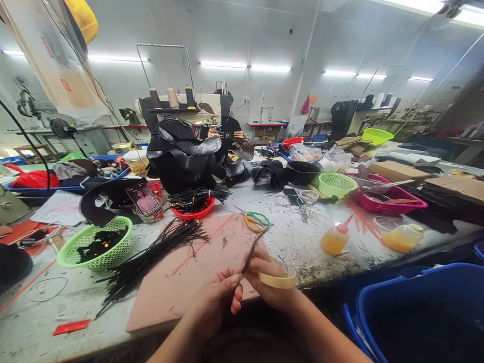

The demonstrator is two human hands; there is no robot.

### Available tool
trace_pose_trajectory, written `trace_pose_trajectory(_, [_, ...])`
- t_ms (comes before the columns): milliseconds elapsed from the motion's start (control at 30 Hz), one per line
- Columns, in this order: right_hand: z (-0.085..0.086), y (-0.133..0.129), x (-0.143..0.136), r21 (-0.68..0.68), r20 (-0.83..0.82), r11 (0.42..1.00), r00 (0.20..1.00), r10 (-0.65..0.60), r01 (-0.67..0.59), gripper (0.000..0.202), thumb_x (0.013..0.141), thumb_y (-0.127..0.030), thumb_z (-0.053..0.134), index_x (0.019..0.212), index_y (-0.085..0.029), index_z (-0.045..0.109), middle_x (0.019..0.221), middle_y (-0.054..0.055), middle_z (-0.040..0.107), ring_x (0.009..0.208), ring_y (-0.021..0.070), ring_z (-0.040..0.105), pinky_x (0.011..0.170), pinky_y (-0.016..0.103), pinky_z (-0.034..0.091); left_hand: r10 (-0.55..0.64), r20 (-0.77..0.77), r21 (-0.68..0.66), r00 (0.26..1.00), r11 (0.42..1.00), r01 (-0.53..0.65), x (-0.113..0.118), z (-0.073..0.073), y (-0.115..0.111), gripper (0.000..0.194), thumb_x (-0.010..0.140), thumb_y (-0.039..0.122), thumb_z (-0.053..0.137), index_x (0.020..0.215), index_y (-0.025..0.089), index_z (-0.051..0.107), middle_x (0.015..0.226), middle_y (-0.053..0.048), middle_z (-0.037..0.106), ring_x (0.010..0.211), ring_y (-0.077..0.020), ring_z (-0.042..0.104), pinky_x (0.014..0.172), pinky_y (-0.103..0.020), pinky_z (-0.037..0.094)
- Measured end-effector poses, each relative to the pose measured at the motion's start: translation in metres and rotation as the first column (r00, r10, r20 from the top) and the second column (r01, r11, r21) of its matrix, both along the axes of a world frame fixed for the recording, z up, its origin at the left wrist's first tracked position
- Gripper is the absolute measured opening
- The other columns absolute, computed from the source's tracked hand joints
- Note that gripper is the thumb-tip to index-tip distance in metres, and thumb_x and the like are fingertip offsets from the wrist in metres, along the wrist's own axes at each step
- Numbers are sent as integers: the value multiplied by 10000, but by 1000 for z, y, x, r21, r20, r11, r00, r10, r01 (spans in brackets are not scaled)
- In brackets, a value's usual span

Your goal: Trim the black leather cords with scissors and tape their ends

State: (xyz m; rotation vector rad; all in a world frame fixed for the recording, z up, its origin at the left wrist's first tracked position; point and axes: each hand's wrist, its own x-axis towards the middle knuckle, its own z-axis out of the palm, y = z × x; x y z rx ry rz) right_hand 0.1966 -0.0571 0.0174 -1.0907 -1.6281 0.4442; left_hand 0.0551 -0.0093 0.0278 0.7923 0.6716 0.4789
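My left hand (221, 287) is closed, its thumb and finger pinching the lower end of a thin dark strip (250, 252). The strip's free end points up and away toward the scissors. Close beside it, my right hand (270, 285) is also closed on the strip, and a roll of pale yellow tape (280, 281) hangs around its fingers. Under both hands lies a pink board (215, 242). Scissors with green and yellow handles (257, 221) rest at the board's far edge. To the left, a bundle of long black strips (151, 257) lies partly on the board.
A green basket (128, 237) with black pieces and a red bowl (194, 212) stand to the left, near a propped phone (142, 197). Two glue bottles, one pink-tipped (336, 238), stand right. A blue bin (419, 312) is at lower right. Beyond a sewing machine sits another person (231, 126).
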Motion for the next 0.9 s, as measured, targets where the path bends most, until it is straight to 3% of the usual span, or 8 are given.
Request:
trace_pose_trajectory(133, [1,-1,4,-2,13,999,999,50,-50,108,798,-192,521,837,-224,617,870,47,558,807,151,549,715,272,462,-69,6,-63,998,996,69,-1,2,-3,290,533,343,737,633,125,573,386,46,501,292,-12,360,310,-124,213])
trace_pose_trajectory(400, [5,-4,7,-67,-53,986,987,152,-155,98,779,-218,553,832,-230,633,940,52,583,831,160,562,727,289,461,-161,20,-58,987,985,162,-1,-2,-9,327,563,399,711,688,129,573,354,55,470,266,-16,311,296,-136,188])
trace_pose_trajectory(467, [6,-4,6,-82,-70,986,988,138,-144,52,758,-211,566,762,-217,618,874,49,588,794,161,561,701,288,458,-141,37,-13,989,990,141,0,-2,-9,307,563,390,715,651,145,551,378,43,504,286,-30,362,315,-142,229])
trace_pose_trajectory(567, [3,-3,2,-97,-99,994,994,41,-50,46,717,-176,579,681,-204,580,783,37,582,741,161,551,660,280,443,-25,40,139,999,990,19,-1,-2,-6,283,531,335,747,612,157,542,509,9,596,435,-79,510,441,-177,371])
trace_pose_trajectory(733, [-3,-3,-2,-175,-140,984,989,-43,18,42,737,-164,553,729,-199,574,799,32,565,766,158,550,707,279,432,88,-134,395,987,918,-28,-4,-1,2,204,570,315,720,617,149,610,563,-4,609,567,-122,545,573,-230,416])
trace_pose_trajectory(900, [-2,-2,0,-186,-135,981,990,35,-60,77,787,-181,512,772,-212,582,817,25,557,815,157,548,751,272,426,62,-178,403,982,915,15,1,-3,5,236,582,370,693,606,152,604,509,2,592,521,-125,535,557,-247,421])
